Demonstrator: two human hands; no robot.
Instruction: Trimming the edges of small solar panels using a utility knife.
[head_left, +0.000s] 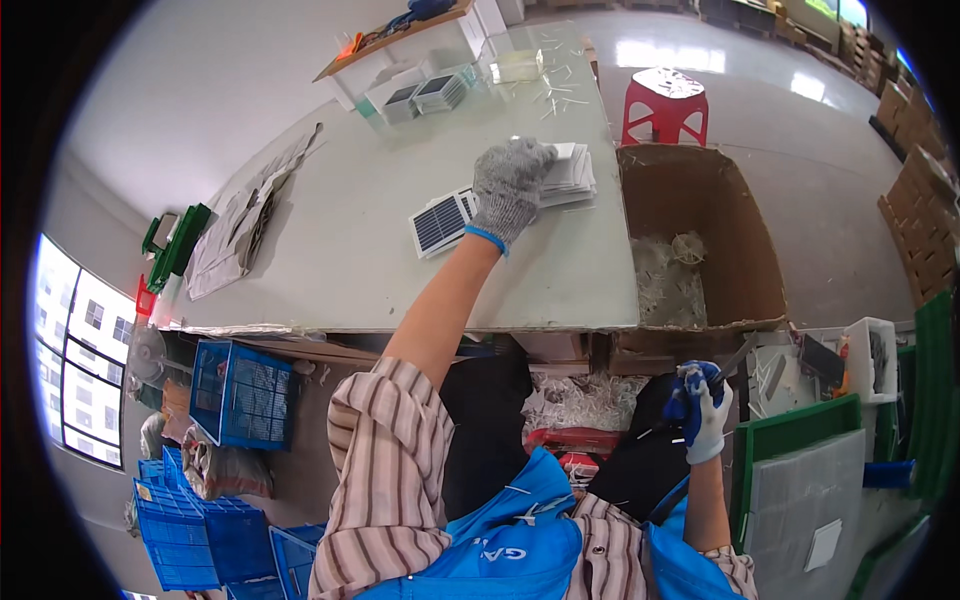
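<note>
My left hand [512,185], in a grey knit glove with a blue cuff, reaches over the table. Its fingers are closed on the near-left part of a stack of white square panels [570,178]; the fingertips are partly hidden. Just left of that hand lie small solar panels [441,224], dark with white borders, overlapping each other. My right hand [702,412], in a white and blue glove, is low at the right, off the table. It is closed round a knife [738,356] whose thin grey blade points up and right; the handle is hidden in the palm.
An open cardboard box [715,230] holding white scraps adjoins the table's right edge. Stacked solar panels [440,92] stand at the back, near scattered white strips [560,75]. Crumpled paper [250,215] lies left. A red stool [665,108], blue crates [240,395] and green-framed trays [800,480] surround the table.
</note>
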